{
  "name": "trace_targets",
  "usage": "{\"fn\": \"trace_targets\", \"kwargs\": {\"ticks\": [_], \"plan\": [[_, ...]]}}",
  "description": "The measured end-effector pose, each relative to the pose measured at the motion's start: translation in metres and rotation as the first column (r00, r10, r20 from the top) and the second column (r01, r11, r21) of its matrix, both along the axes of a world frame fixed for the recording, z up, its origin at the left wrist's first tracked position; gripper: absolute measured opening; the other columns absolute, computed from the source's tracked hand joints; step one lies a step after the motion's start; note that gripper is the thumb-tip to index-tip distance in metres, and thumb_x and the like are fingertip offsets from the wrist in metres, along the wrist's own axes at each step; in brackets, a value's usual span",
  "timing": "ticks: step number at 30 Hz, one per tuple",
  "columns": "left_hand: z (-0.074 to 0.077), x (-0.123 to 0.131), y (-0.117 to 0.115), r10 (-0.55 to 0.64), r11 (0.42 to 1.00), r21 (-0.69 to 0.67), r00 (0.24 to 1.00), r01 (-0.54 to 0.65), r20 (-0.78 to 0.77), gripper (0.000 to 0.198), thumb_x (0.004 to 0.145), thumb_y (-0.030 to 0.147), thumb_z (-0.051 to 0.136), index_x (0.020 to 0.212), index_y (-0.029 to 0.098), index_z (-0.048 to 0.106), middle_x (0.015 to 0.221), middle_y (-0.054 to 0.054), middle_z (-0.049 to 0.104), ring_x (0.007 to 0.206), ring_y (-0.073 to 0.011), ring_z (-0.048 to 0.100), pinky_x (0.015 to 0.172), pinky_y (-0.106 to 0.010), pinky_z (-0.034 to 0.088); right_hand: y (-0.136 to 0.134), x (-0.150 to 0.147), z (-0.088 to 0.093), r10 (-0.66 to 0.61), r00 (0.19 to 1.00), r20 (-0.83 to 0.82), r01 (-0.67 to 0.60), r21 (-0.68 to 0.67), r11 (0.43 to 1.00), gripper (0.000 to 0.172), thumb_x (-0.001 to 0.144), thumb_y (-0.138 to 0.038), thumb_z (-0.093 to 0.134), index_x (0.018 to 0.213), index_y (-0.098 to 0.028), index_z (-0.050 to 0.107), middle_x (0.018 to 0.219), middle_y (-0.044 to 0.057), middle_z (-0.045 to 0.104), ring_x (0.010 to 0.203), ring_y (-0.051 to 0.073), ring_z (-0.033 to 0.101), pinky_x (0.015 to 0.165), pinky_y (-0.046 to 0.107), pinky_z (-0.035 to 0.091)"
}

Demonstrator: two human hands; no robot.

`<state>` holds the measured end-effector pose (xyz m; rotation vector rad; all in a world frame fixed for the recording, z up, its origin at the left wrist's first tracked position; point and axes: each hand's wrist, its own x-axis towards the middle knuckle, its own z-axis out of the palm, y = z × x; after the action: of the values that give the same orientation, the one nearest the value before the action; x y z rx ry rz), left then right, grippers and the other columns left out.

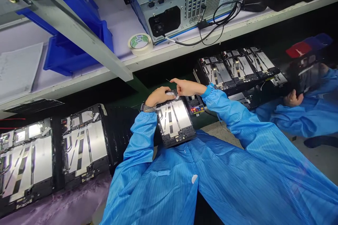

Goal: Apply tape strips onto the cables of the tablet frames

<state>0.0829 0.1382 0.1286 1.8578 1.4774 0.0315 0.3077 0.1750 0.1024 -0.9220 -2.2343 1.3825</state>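
An opened tablet (pixel 175 117), with a silver battery area and dark circuit parts along its ends, lies in front of my lap. My left hand (pixel 157 95) is closed over its upper left edge, fingers bent around the top. Across the upper right edge is my right hand (pixel 187 88), with its fingers pinched together. A thin, pointed sliver shows by its fingertips, too small to name. A small white piece lies between the two hands. Just right of the tablet, partly under my right wrist, sits a small black device (pixel 195 105) with a lit red display.
More opened tablets stand in a row at left (pixel 86 144) and at back right (pixel 237 65). Above, a white shelf (pixel 118 5) carries a blue bin (pixel 76 49), a tape roll (pixel 140 44) and a computer case (pixel 169 14) with cables. A co-worker's hand (pixel 293 98) is at right.
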Motion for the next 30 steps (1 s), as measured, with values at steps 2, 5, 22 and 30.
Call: {"fn": "trace_targets", "kwargs": {"ticks": [2, 5, 22, 30], "plan": [[0.000, 0.000, 0.000, -0.003, 1.000, 0.002, 1.000, 0.003, 0.000, 0.047, 0.079, 0.061, 0.076, 0.110, 0.025, 0.077, 0.110, -0.005, 0.077, 0.096, -0.0250, 0.071, 0.080, -0.032, 0.053, 0.000, -0.002, -0.003, -0.016, 1.000, -0.002, 0.016, 0.019, 1.000, 0.087, 0.067, 0.001, 0.086, 0.144, -0.021, 0.055, 0.068, -0.008, 0.068, 0.061, 0.015, 0.062, 0.068, 0.027, 0.048], [0.000, 0.000, -0.001, -0.010, 1.000, 0.008, 1.000, 0.010, -0.003, 0.048, 0.079, 0.062, 0.075, 0.110, 0.025, 0.077, 0.110, -0.006, 0.076, 0.095, -0.0250, 0.070, 0.078, -0.032, 0.052, -0.003, -0.005, 0.002, -0.039, 0.997, 0.066, 0.036, 0.054, 0.998, 0.085, 0.068, 0.001, 0.085, 0.145, -0.021, 0.055, 0.068, -0.007, 0.067, 0.063, 0.017, 0.063, 0.068, 0.027, 0.048], [0.006, 0.001, -0.005, 0.030, 0.999, 0.016, 1.000, -0.030, -0.007, 0.048, 0.079, 0.060, 0.079, 0.111, 0.025, 0.077, 0.108, -0.005, 0.077, 0.096, -0.0253, 0.071, 0.079, -0.030, 0.052, -0.021, -0.015, 0.051, -0.022, 0.917, 0.398, 0.012, 0.027, 1.000, 0.083, 0.086, -0.008, 0.075, 0.158, -0.013, 0.035, 0.088, 0.002, 0.074, 0.079, 0.019, 0.070, 0.072, 0.027, 0.050], [-0.002, -0.001, -0.002, -0.017, 0.999, 0.044, 1.000, 0.018, -0.010, 0.050, 0.079, 0.064, 0.075, 0.111, 0.025, 0.077, 0.112, -0.005, 0.078, 0.098, -0.0263, 0.072, 0.078, -0.031, 0.051, -0.041, -0.028, 0.060, -0.131, 0.826, 0.549, 0.026, 0.195, 0.981, 0.092, 0.085, -0.017, 0.081, 0.162, -0.016, 0.031, 0.112, 0.015, 0.076, 0.103, 0.034, 0.073, 0.089, 0.039, 0.052]]}}
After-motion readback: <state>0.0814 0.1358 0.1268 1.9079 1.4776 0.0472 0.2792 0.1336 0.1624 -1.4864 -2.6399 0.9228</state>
